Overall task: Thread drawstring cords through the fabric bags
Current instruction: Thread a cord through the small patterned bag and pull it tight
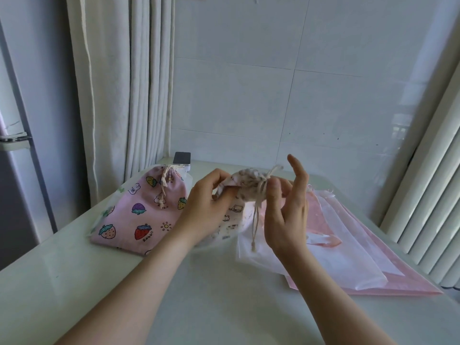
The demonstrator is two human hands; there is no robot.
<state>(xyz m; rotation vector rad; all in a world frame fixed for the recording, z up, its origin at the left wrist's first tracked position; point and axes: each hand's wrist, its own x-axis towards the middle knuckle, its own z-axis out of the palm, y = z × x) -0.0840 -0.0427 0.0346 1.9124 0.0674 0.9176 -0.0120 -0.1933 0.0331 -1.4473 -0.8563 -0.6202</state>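
A pale table [124,282] meets a tiled wall [273,95], with a curtain [124,83] left and a radiator [428,195] right. A pink bag [139,212] lies near its left edge, plastic sleeves [348,257] toward the right. Between them, the left hand [204,202] grips a white printed bag [236,185] by its gathered neck; the right hand [286,207] pinches its cord [256,220], other fingers straight.

Left hand [204,197] covers white bag [235,215] side; cord [256,220] end blurred.
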